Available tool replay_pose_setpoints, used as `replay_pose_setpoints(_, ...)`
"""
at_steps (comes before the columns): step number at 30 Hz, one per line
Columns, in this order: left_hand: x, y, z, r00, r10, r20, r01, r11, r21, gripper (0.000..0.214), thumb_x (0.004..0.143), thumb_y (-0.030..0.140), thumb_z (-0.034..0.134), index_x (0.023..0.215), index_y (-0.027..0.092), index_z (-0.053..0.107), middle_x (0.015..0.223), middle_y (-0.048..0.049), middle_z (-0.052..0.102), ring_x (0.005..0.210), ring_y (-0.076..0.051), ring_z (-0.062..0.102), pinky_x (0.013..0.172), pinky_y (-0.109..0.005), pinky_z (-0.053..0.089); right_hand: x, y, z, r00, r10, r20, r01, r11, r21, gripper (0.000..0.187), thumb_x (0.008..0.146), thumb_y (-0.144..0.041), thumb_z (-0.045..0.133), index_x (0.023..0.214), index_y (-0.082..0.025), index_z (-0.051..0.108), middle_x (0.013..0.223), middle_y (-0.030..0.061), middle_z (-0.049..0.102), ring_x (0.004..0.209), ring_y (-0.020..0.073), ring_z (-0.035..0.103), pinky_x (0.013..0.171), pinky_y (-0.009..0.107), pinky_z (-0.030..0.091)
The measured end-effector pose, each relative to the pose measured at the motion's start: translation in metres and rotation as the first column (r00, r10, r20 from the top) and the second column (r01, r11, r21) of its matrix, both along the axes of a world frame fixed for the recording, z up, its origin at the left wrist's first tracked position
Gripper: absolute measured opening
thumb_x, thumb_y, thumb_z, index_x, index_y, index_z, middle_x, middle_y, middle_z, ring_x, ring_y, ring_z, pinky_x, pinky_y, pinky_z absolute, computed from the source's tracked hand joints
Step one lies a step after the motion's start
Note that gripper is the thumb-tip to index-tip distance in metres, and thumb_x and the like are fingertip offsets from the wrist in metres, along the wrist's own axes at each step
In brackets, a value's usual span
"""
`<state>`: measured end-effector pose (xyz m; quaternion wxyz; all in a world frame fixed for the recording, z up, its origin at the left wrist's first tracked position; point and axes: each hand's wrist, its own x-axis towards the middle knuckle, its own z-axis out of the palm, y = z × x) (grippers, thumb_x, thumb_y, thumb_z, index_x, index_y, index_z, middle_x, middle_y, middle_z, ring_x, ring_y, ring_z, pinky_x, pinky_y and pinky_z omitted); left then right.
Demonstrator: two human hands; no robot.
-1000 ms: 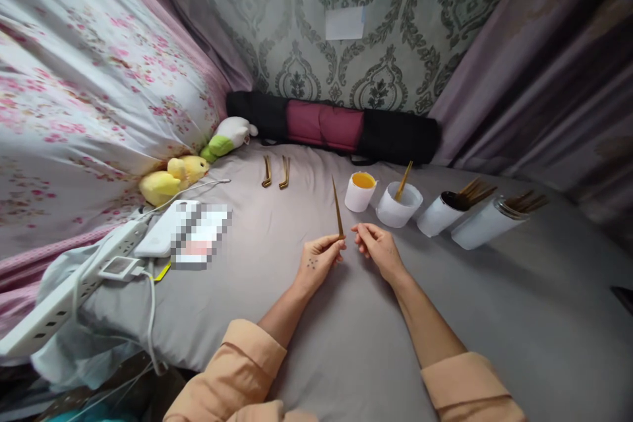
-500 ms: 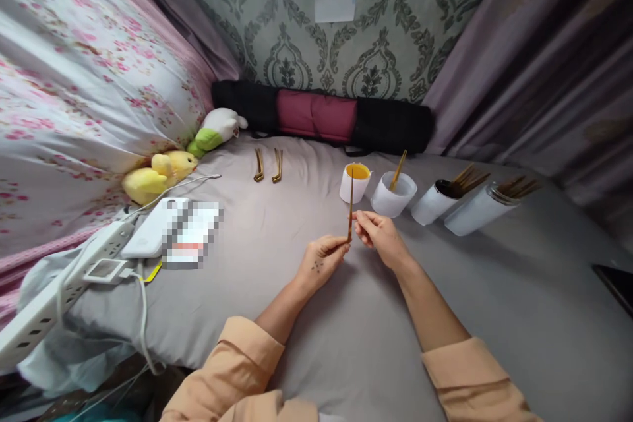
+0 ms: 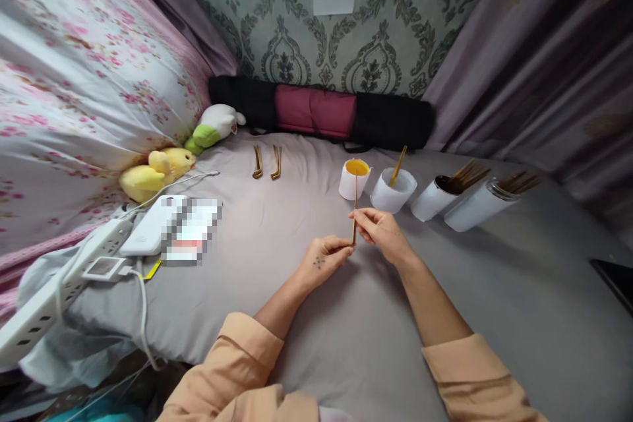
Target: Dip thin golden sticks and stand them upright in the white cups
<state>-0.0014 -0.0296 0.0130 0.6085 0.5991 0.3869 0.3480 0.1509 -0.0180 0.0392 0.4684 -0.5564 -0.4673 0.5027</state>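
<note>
A thin brown-gold stick point(image 3: 355, 201) stands nearly upright between my hands, tapering to a fine tip. My left hand point(image 3: 324, 260) pinches its lower end between thumb and fingers. Higher up, the closed fingertips of my right hand point(image 3: 383, 231) are at the stick's shaft and seem to grip it. Behind the tip is a white-wrapped cup point(image 3: 354, 184) with a yellow inside. Beside it, a second white cup point(image 3: 393, 194) holds a few yellow sticks point(image 3: 397, 168). Two bent brown-gold pieces point(image 3: 258, 163) point(image 3: 276, 163) lie apart on the grey sheet, further left.
Two leaning white-wrapped containers point(image 3: 435, 201) point(image 3: 482, 208) hold several brown sticks at right. A long black and maroon bag point(image 3: 316, 111) lies along the wall. Plush toys point(image 3: 158, 175), a white power bank point(image 3: 154, 227) and a power strip point(image 3: 64, 290) with cables line the left side.
My right fingertips have moved in from beside the stick to its shaft. The stick has shifted slightly right and turned, now looking thinner. The left hand keeps its pinch.
</note>
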Motion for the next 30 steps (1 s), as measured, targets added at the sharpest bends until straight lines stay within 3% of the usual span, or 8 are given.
replay_pose_setpoints(7, 0.001, 0.001, 0.001, 0.999, -0.012, 0.037, 0.019, 0.983, -0.181, 0.026, 0.064, 0.034, 0.066, 0.080, 0.013, 0.069, 0.054, -0.0002, 0.055, 0.047, -0.008, 0.046, 0.046, -0.020, 0.036, -0.001, 0.000, 0.002, 0.999, 0.000, 0.039, -0.002, 0.999, 0.048, 0.033, 0.070, -0.046, 0.059, 0.076, -0.014, 0.060, 0.048, -0.0058, 0.041, 0.040, 0.0050, 0.030, 0.038, 0.020, 0.024)
replay_pose_setpoints(16, -0.001, 0.004, -0.005, 0.987, -0.025, 0.157, 0.076, 0.942, -0.326, 0.030, 0.061, 0.032, 0.071, 0.082, 0.011, 0.067, 0.060, -0.0017, 0.057, 0.049, -0.007, 0.048, 0.046, -0.019, 0.036, 0.000, 0.000, 0.002, 0.997, 0.026, 0.074, -0.031, 0.997, 0.066, 0.033, 0.072, -0.046, 0.057, 0.079, -0.014, 0.060, 0.051, -0.0047, 0.043, 0.042, 0.0054, 0.032, 0.040, 0.020, 0.026)
replay_pose_setpoints(24, -0.004, 0.007, -0.008, 0.952, -0.033, 0.304, 0.176, 0.871, -0.458, 0.037, 0.066, 0.037, 0.067, 0.091, 0.010, 0.065, 0.073, -0.0062, 0.061, 0.051, -0.006, 0.051, 0.045, -0.018, 0.036, 0.003, 0.000, 0.001, 0.990, 0.029, 0.141, -0.041, 0.996, 0.082, 0.035, 0.074, -0.046, 0.055, 0.086, -0.014, 0.063, 0.058, -0.0026, 0.048, 0.045, 0.0061, 0.036, 0.042, 0.020, 0.030)
replay_pose_setpoints(30, -0.006, 0.010, -0.010, 0.924, 0.008, 0.382, 0.215, 0.815, -0.537, 0.033, 0.068, 0.029, 0.068, 0.093, 0.008, 0.063, 0.072, -0.0065, 0.062, 0.051, -0.006, 0.051, 0.045, -0.017, 0.036, 0.006, 0.000, 0.004, 0.973, 0.054, 0.225, -0.079, 0.992, 0.102, 0.037, 0.076, -0.046, 0.053, 0.091, -0.014, 0.063, 0.062, -0.0011, 0.051, 0.048, 0.0071, 0.040, 0.046, 0.020, 0.034)
